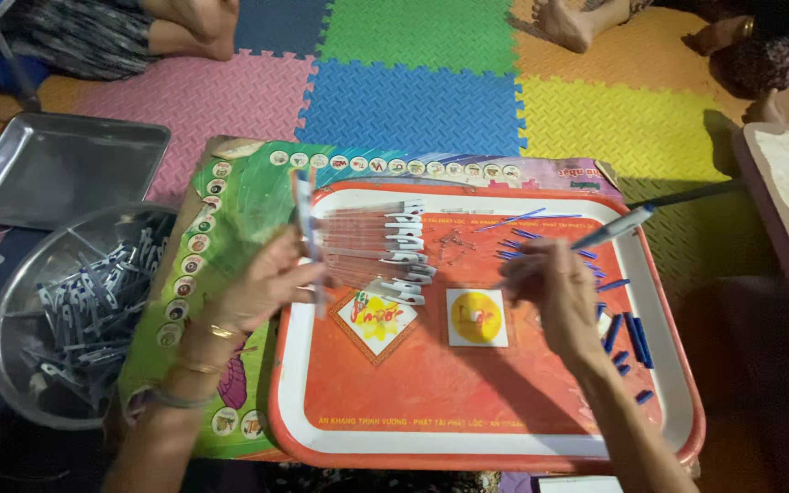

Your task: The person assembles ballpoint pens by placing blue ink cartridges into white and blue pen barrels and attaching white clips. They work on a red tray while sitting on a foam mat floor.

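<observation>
My left hand (262,285) holds a fanned row of clear pen barrels with white clips (378,251) over the left part of an orange tray (468,402). Pinched in my right hand (554,292) is one assembled pen (627,224) with a dark cap, pointing up and to the right. Small blue pen parts (627,333) lie scattered on the tray's right side, just beside my right hand. Thin pen refills (513,221) lie near the tray's far edge.
A metal bowl (11,361) full of grey-blue pen pieces sits at the left, with a flat metal tray (57,164) behind it. A green printed board (230,210) lies under the orange tray. Coloured foam mats (413,100) cover the floor. Other people's feet show at the top.
</observation>
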